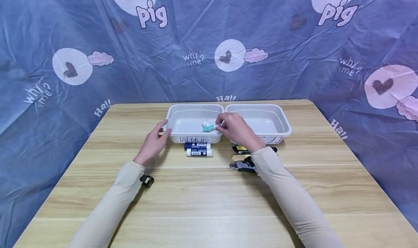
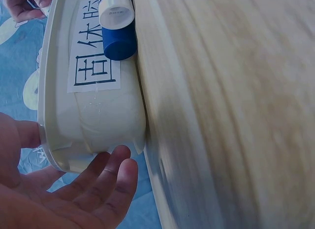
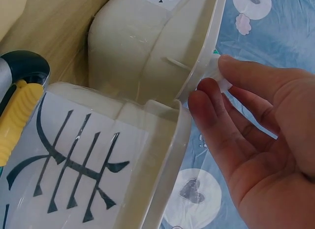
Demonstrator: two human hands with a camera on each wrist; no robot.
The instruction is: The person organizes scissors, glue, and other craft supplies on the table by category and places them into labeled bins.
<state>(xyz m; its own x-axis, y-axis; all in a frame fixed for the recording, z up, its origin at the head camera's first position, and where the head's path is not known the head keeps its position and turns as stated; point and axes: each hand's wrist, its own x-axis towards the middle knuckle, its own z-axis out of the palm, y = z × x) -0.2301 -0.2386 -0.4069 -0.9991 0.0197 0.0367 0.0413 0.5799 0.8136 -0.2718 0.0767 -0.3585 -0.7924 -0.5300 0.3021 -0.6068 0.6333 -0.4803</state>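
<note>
Two white bins stand side by side at the far middle of the table. Over the left bin [image 1: 192, 107], which bears a label of characters, my right hand [image 1: 219, 126] pinches a small teal and white glue stick [image 1: 209, 127]. In the right wrist view only the stick's white end [image 3: 217, 71] shows between thumb and fingers of that hand [image 3: 211, 81]. My left hand [image 1: 164, 130] rests against the bin's front left corner [image 2: 113, 115]. There its fingers [image 2: 115, 165] lie fairly straight on the outer wall and the thumb sits at the rim.
A dark blue glue stick [image 1: 197, 145] and a white one [image 1: 200, 152] lie on the table just in front of the left bin. Beside my right forearm lie two utility knives [image 1: 242, 149] with yellow and black bodies. The right bin [image 1: 261, 106] looks bare inside. Patterned blue cloth hangs behind.
</note>
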